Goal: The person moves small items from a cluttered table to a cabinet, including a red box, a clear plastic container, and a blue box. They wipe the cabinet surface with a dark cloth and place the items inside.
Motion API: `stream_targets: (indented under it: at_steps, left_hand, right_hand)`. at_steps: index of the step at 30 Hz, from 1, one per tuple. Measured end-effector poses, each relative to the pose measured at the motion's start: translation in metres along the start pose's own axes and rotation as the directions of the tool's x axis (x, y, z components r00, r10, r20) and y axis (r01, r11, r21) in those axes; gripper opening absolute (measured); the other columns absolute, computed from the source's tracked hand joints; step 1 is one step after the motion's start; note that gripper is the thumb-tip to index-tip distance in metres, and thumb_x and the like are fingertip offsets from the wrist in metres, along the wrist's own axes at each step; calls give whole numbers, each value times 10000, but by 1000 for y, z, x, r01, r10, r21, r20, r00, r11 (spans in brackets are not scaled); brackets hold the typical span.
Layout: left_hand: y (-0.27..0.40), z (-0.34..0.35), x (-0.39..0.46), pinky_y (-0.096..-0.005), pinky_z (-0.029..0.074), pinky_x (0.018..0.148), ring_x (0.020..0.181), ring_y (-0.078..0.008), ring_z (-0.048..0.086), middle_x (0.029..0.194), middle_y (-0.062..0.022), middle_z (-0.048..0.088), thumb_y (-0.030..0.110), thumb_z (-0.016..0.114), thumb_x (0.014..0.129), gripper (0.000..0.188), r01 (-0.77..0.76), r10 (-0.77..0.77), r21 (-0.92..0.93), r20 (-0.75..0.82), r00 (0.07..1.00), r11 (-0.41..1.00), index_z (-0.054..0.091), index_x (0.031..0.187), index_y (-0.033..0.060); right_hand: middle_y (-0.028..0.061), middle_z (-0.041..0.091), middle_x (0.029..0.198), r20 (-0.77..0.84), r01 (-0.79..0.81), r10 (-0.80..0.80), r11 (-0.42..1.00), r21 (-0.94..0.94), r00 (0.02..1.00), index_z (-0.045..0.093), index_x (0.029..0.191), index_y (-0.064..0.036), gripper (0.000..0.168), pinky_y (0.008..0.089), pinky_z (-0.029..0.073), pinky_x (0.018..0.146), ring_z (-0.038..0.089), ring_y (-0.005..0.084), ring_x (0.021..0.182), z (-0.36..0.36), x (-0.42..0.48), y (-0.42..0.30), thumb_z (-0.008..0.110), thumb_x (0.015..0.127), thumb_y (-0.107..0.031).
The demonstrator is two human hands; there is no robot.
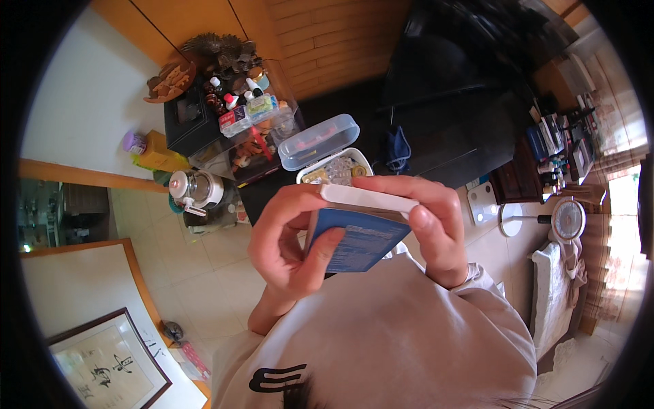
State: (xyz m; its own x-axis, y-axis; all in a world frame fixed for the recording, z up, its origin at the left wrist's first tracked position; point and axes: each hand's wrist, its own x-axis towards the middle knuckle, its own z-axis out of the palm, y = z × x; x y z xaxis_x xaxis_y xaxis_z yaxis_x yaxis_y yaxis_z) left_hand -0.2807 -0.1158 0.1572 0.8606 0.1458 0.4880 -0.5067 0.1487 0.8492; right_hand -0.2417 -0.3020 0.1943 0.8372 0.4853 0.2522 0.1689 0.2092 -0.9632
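A flat blue-and-white packet (365, 243), probably a small carton, is held tilted in front of my chest by both hands. Small print covers its blue face, and a white strip runs along its upper edge. My left hand (291, 245) grips the left side, with the thumb pressed on the blue face. On the other side, my right hand (439, 225) pinches the right end of the white strip between thumb and fingers. Just beyond my hands sits a white plastic box (365, 157), its translucent lid (322, 140) raised. Blister packs (337, 167) and other small items lie inside it.
Bottles and small boxes crowd a clear organizer (240, 122) on the dark table at the left. A glass kettle (196, 189) stands lower left. Dark blue cloth (398, 148) lies on the black surface (449, 133). Rightward are a fan (567, 220) and a wooden cabinet (518, 174).
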Motion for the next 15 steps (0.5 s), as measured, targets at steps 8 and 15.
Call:
stream_targets:
  at_steps: [8, 15]
  left_hand:
    - [4, 4, 0, -281, 538, 762, 881, -193, 640, 1143, -213, 555, -38, 690, 813, 351, -3, 4, 5, -53, 999, 1000, 514, 1115, -60]
    - [-1, 0, 0, -280, 546, 731, 881, -204, 645, 1149, -222, 556, -41, 691, 808, 380, -66, 59, 111, 65, 996, 992, 514, 1144, -67]
  right_hand:
    - [243, 623, 1199, 63, -108, 97, 974, 200, 993, 561, 1247, 104, 551, 349, 477, 966, 631, 307, 1098, -6, -6, 9, 482, 884, -303]
    - [181, 614, 1245, -103, 19, -6, 992, 123, 995, 612, 1216, 34, 464, 304, 488, 927, 614, 211, 1093, -1, -11, 14, 366, 823, 1]
